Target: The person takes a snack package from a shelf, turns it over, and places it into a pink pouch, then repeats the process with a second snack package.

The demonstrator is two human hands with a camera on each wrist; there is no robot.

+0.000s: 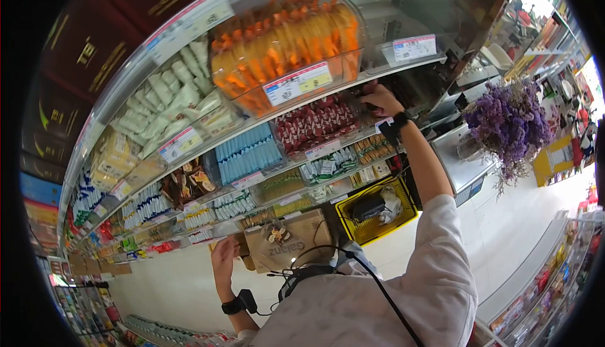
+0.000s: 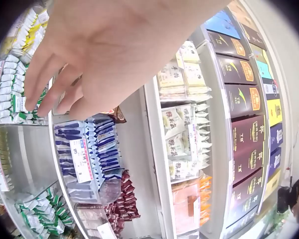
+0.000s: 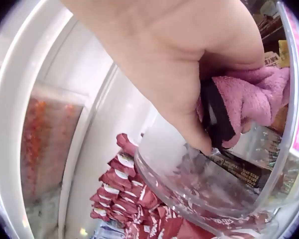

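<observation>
My right hand (image 1: 382,101) reaches into the shelf under the orange packets and grips a pink cloth with a black edge (image 3: 251,97). In the right wrist view the thumb presses on the black edge, and the other fingers are mostly hidden behind the palm and cloth. The cloth is at a clear plastic bin (image 3: 147,157), beside dark red wrapped packets (image 3: 134,199). My left hand (image 1: 223,260) hangs lower, in front of the shelves, its fingers loosely bent with nothing in them. Over packets and bins in the left wrist view, this hand's palm fills the top.
Orange packets (image 1: 287,51) fill a bin on the shelf above, with price tags along its lip. Below stand a yellow basket (image 1: 362,240) and a cardboard box (image 1: 309,230). Purple dried flowers (image 1: 507,120) stand on the counter at right.
</observation>
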